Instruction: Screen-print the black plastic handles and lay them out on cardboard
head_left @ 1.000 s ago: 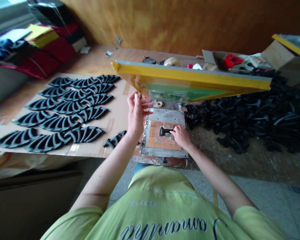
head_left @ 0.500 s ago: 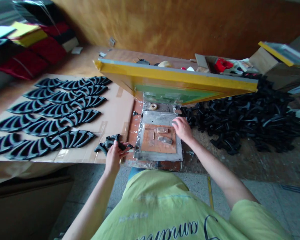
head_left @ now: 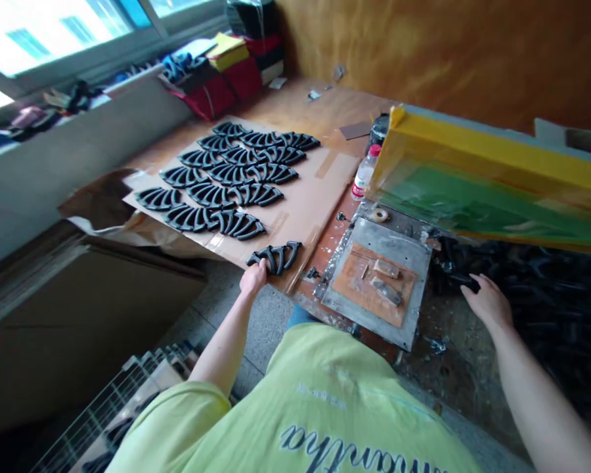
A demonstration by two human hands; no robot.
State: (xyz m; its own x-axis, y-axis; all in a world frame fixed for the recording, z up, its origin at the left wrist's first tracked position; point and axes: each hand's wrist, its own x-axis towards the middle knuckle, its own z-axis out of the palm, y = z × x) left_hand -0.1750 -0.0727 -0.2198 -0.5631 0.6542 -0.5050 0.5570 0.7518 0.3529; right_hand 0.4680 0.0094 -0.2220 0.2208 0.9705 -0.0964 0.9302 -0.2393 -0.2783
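My left hand (head_left: 254,277) is closed on the near end of a black curved plastic part (head_left: 279,259) at the front edge of a cardboard sheet (head_left: 320,197). This part lies nested with others like it. Behind them, several rows of the same black parts (head_left: 239,222) lie fanned out on the sheet. On the right, my right hand (head_left: 490,303) grips another black curved plastic part (head_left: 464,281) at the edge of a dark pile (head_left: 546,309). Between my hands lies a grey metal plate (head_left: 374,235) with small blocks (head_left: 386,291) on a brown board.
A yellow-taped screen frame (head_left: 492,157) with green mesh stands tilted up behind the plate. Beside it are a bottle with a red cap (head_left: 362,176) and a tape roll (head_left: 379,215). Red bundles (head_left: 217,89) sit at the back left, near the window.
The view has swung left. My left hand has brought the black parts onto the cardboard's front edge. My right hand has moved from the plate to the pile and taken hold of a part.
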